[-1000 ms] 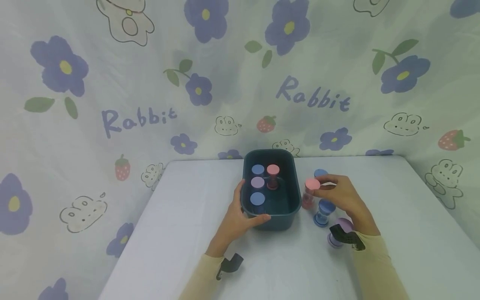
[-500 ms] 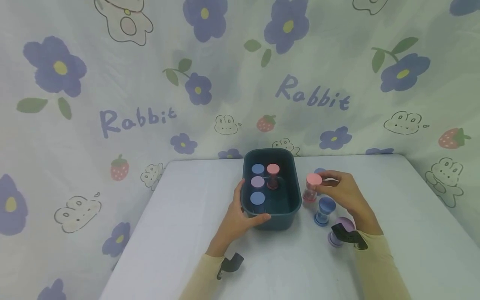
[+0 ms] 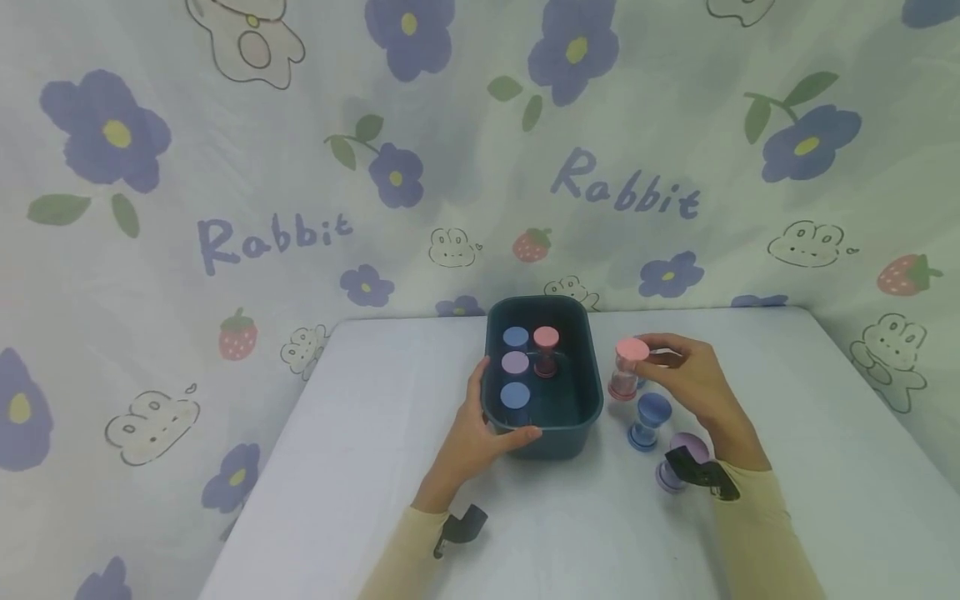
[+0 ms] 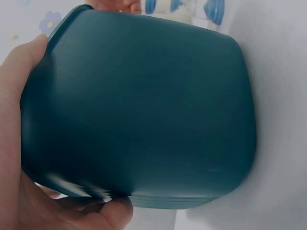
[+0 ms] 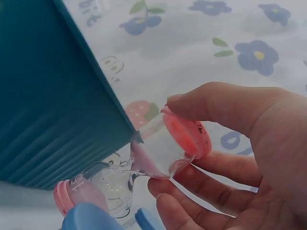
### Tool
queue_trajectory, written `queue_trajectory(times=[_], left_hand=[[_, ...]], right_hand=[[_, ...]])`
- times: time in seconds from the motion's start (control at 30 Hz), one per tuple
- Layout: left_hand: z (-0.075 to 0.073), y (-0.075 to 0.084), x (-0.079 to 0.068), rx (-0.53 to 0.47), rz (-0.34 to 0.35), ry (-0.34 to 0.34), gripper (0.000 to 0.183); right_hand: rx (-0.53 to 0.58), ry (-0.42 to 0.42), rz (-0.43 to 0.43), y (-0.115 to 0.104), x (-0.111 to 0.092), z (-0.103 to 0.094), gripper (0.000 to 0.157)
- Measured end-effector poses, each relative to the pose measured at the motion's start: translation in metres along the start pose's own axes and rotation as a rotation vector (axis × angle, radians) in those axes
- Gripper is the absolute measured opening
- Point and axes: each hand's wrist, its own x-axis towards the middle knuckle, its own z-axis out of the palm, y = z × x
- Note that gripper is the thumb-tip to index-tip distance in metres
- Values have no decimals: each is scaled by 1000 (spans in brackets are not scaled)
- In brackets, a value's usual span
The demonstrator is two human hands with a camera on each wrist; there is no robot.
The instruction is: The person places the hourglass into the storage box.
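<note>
My right hand [image 3: 693,379] pinches the pink end cap of a clear hourglass [image 3: 624,379] with pink sand, just right of a dark teal plastic bin [image 3: 562,444]. In the right wrist view, the hourglass [image 5: 158,153] slants, its far cap near the bin's wall [image 5: 43,143]. My left hand [image 3: 465,450] grips the bin's near left corner, thumb on the front and fingers along the left side. Inside the bin stand a pink hourglass [image 3: 546,342], two blue-capped ones [image 3: 515,395] and a purple-capped one [image 3: 515,362].
Right of the bin, a blue hourglass [image 3: 648,422] and a purple hourglass [image 3: 684,454] stand on the white table [image 3: 360,433]. Another blue one is mostly hidden behind my right hand and the pink hourglass. A printed cloth [image 3: 300,167] hangs behind and beside the table.
My right hand has shifted slightly right and away from me with the pink hourglass, which now covers most of the rear blue one. My left hand stays on the bin.
</note>
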Motion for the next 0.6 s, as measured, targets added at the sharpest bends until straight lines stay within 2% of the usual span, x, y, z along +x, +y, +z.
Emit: queue_trajectory(times=[0.6], left_hand=[[0,2,0,17,-17,1,124]], right_hand=[[-14,47,-60,-13,-10,-4,59]])
